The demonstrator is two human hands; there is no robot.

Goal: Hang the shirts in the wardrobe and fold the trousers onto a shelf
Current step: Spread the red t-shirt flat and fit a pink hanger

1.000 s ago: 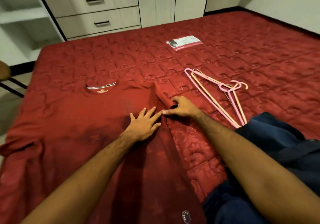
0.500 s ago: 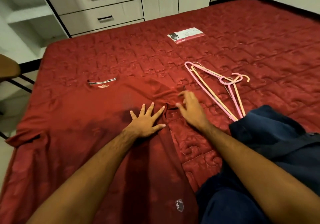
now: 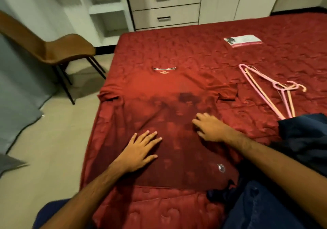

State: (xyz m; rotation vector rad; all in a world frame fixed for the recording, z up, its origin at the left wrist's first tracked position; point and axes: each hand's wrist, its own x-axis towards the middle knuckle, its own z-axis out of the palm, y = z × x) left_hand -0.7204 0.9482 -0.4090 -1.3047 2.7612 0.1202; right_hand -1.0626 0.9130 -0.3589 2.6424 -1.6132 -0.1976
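A red T-shirt [image 3: 168, 94] lies spread flat on the red bed cover [image 3: 230, 57], collar away from me, both sleeves laid out. My left hand [image 3: 139, 151] rests flat on its lower left part, fingers spread. My right hand [image 3: 208, 127] presses on the shirt's middle right with straight fingers. Pink and orange hangers [image 3: 269, 90] lie on the bed to the right of the shirt. Dark blue trousers [image 3: 300, 140] are heaped at the right edge, partly under my right forearm.
A brown chair [image 3: 58, 50] stands on the floor left of the bed. Behind the bed are the wardrobe's drawers [image 3: 162, 7], open white shelves [image 3: 106, 9] and closed doors. A printed card [image 3: 242, 40] lies on the bed's far side.
My right hand let go of the right sleeve, which now lies flat, and moved down onto the shirt's body. My left hand slid lower and left. The view swung left.
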